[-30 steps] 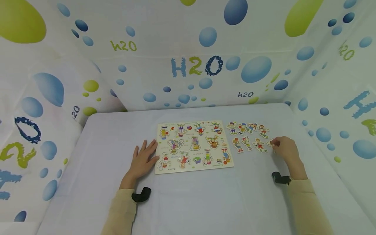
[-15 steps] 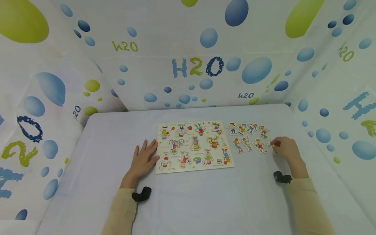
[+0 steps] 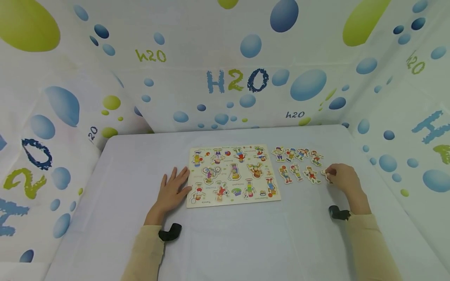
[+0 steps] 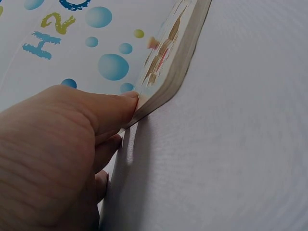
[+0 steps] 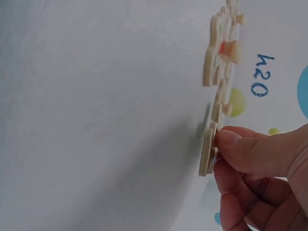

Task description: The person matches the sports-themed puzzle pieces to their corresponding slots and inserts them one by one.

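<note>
A wooden puzzle board (image 3: 233,175) with cartoon sports figures lies flat in the middle of the table. My left hand (image 3: 174,187) rests flat beside it, its straight fingers touching the board's left edge (image 4: 173,57); the thumb (image 4: 115,108) presses against that edge. Several loose figure pieces (image 3: 297,164) lie in two rows to the right of the board. At the right end of the near row, my right hand (image 3: 332,175) pinches a small wooden piece (image 5: 208,149) between thumb and fingers, the piece tilted up on its edge. Another loose piece (image 5: 221,48) lies just beyond it.
The table (image 3: 246,242) is covered in a pale cloth. Bubble-patterned walls (image 3: 246,78) close it in at the back, left and right. Black wrist mounts (image 3: 170,232) sit on both sleeves.
The right hand keeps its pinch on the small piece and has shifted only slightly. The left hand stays against the board.
</note>
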Tool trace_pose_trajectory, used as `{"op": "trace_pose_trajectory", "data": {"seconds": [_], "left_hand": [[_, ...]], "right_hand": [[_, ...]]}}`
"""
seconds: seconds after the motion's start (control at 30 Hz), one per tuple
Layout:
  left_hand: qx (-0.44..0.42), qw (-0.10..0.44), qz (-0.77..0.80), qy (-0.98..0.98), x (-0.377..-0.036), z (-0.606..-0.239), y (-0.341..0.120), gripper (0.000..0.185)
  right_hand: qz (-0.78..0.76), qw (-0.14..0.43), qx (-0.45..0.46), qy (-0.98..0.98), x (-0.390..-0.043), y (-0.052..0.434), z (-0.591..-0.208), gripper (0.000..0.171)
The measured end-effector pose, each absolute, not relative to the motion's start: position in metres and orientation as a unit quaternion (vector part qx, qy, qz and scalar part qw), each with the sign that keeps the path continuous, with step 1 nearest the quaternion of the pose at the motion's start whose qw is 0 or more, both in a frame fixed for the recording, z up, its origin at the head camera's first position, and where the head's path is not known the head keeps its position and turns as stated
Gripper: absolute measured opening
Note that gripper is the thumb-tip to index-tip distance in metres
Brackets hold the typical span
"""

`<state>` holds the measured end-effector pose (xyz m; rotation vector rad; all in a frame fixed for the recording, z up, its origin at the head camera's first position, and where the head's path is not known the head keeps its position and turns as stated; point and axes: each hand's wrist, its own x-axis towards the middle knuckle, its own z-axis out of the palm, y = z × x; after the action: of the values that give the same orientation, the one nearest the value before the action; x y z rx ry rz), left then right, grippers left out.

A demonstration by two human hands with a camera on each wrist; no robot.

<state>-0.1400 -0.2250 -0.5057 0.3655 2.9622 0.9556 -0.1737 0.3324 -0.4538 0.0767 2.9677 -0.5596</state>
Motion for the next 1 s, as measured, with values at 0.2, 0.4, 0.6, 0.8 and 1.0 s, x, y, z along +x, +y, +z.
{"op": "trace_pose_trajectory", "data": {"seconds": [0.2, 0.4, 0.6, 0.8, 1.0], "left_hand": [[0.115, 0.004, 0.305, 0.945, -0.139, -0.505, -0.225, 0.063], [0.115, 0.003, 0.307, 0.945, -0.139, -0.505, -0.225, 0.063], [0.115, 0.003, 0.311, 0.943, -0.139, -0.505, -0.224, 0.063], [0.115, 0.003, 0.310, 0.944, -0.139, -0.504, -0.224, 0.063], [0.114, 0.006, 0.307, 0.945, -0.139, -0.503, -0.224, 0.062]], "right_hand": [[-0.187, 0.009, 0.008, 0.982, -0.166, 0.320, -0.444, 0.016], [-0.199, -0.016, 0.004, 0.980, -0.161, 0.298, -0.439, 0.019], [-0.189, -0.020, -0.009, 0.982, -0.159, 0.271, -0.437, 0.022], [-0.192, -0.017, -0.016, 0.981, -0.159, 0.233, -0.434, 0.024], [-0.218, -0.045, -0.038, 0.974, -0.157, 0.188, -0.433, 0.025]]}}
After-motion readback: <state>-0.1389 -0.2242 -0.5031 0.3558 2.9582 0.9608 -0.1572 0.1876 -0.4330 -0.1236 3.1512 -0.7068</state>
